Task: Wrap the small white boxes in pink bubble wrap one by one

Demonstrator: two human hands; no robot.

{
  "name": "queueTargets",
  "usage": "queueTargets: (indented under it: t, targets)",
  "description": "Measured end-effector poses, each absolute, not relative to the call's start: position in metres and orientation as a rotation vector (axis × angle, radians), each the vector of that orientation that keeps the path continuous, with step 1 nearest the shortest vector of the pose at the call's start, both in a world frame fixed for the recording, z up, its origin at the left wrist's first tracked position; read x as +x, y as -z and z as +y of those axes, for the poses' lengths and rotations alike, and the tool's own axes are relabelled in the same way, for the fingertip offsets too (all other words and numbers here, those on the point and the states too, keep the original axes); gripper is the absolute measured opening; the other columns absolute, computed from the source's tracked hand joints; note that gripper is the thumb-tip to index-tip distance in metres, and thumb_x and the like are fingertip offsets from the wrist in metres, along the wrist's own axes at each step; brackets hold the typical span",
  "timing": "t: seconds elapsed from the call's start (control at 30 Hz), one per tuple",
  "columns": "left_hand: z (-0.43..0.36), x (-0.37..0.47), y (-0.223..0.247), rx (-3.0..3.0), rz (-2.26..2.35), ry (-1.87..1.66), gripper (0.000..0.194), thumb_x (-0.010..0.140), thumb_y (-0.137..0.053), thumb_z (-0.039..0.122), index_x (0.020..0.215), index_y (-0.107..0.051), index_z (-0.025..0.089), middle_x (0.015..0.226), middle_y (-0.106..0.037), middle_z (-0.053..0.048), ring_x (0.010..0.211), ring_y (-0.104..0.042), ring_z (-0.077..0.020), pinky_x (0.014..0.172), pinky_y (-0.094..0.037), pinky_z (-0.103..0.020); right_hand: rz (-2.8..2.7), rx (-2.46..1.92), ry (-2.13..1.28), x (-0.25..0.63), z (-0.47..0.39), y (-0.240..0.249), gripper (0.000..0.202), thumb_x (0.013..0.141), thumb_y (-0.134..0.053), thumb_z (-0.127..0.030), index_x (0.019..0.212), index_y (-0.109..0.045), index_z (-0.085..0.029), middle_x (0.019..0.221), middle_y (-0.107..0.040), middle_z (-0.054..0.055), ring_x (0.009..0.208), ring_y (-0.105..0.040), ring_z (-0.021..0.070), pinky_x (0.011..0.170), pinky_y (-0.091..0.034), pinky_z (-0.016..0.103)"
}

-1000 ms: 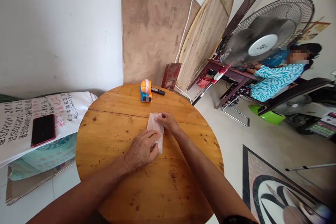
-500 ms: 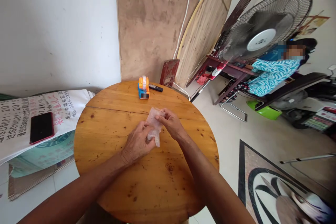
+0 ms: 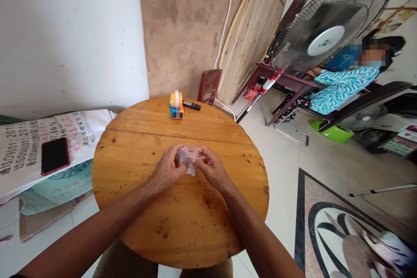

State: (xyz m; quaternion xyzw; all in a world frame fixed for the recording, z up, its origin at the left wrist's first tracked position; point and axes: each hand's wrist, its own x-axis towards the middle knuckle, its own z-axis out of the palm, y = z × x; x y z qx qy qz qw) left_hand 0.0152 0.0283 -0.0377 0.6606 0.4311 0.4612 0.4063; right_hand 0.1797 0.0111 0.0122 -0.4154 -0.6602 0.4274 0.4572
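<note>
Over the middle of the round wooden table [image 3: 182,221], a small crumpled piece of translucent, pinkish-white plastic wrap [image 3: 187,156] is between my two hands. My left hand [image 3: 169,167] is closed on its left side, with the thumb on the near edge. On the right, my right hand [image 3: 211,167] pinches a fold of the wrap between thumb and fingers. Whether anything lies inside the wrap, I cannot tell. Beyond the hands stands an orange and blue tape dispenser [image 3: 176,106] with a roll of tape, and a black stick-like object [image 3: 192,105] lies beside it.
To the left, a phone [image 3: 55,156] rests on white printed sacks [image 3: 91,124]. A large standing fan [image 3: 325,39] is at the right, in front of a seated person [image 3: 342,87]. A red wooden chair [image 3: 210,84] touches the table's far side.
The wrap was spread flatter and is now folded smaller and bunched between my hands. My right hand has moved down slightly to its right edge. The view has shifted a little.
</note>
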Motion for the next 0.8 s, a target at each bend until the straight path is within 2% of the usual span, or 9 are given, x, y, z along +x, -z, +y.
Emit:
queueTargets:
  t: [0.1,0.2,0.53,0.63,0.73,0.8]
  targets:
    - [0.028,0.013,0.037,1.649,1.019,-1.144,0.031,0.076,-0.066,0.025,0.106,-0.058,0.019,0.102,-0.063,-0.006,0.093,-0.059,-0.0208,0.083,-0.048,-0.033,-1.692,-1.044,-0.860,0.174,-0.006,-0.003,0.012,0.087,-0.061,-0.030,0.081,-0.054,-0.022,0.097,-0.063,0.004,0.090,-0.059,0.0176,0.081,-0.045,0.030]
    - [0.028,0.010,0.036,1.642,0.962,-1.128,0.023,0.076,-0.067,0.027,0.095,-0.058,0.019,0.094,-0.063,-0.004,0.086,-0.059,-0.0183,0.078,-0.047,-0.030,-1.734,-1.044,-0.688,0.167,-0.018,0.003,0.005,0.088,-0.058,-0.022,0.083,-0.055,-0.022,0.112,-0.064,0.007,0.102,-0.060,0.0184,0.088,-0.045,0.031]
    - [0.030,0.000,0.026,1.763,0.897,-1.028,0.015,0.081,-0.060,0.028,0.092,-0.059,0.018,0.091,-0.063,-0.005,0.086,-0.060,-0.0194,0.077,-0.048,-0.031,-1.893,-1.062,-0.537,0.172,-0.018,0.009,0.004,0.087,-0.056,-0.019,0.084,-0.056,-0.022,0.111,-0.067,0.009,0.103,-0.064,0.0184,0.088,-0.049,0.031]
    - [0.030,-0.007,0.026,1.889,0.879,-0.983,0.025,0.078,-0.061,0.027,0.101,-0.058,0.018,0.106,-0.063,-0.009,0.097,-0.061,-0.0230,0.087,-0.049,-0.037,-1.924,-1.018,-0.484,0.173,-0.017,0.013,0.005,0.088,-0.056,-0.018,0.086,-0.056,-0.022,0.111,-0.067,0.010,0.108,-0.063,0.0192,0.092,-0.049,0.034]
    - [0.028,-0.012,0.028,2.048,0.877,-0.924,0.049,0.069,-0.066,0.021,0.115,-0.052,0.018,0.136,-0.050,-0.015,0.123,-0.052,-0.0296,0.099,-0.045,-0.042,-1.942,-0.986,-0.445,0.172,-0.016,0.017,0.005,0.090,-0.054,-0.020,0.086,-0.056,-0.023,0.111,-0.068,0.010,0.114,-0.062,0.0198,0.099,-0.047,0.038]
    - [0.028,-0.013,0.031,2.122,0.877,-0.906,0.053,0.067,-0.064,0.017,0.118,-0.049,0.018,0.143,-0.044,-0.017,0.132,-0.045,-0.0311,0.103,-0.043,-0.044,-1.941,-0.970,-0.438,0.172,-0.016,0.020,0.005,0.091,-0.054,-0.021,0.086,-0.055,-0.023,0.112,-0.067,0.010,0.116,-0.062,0.0197,0.102,-0.046,0.039]
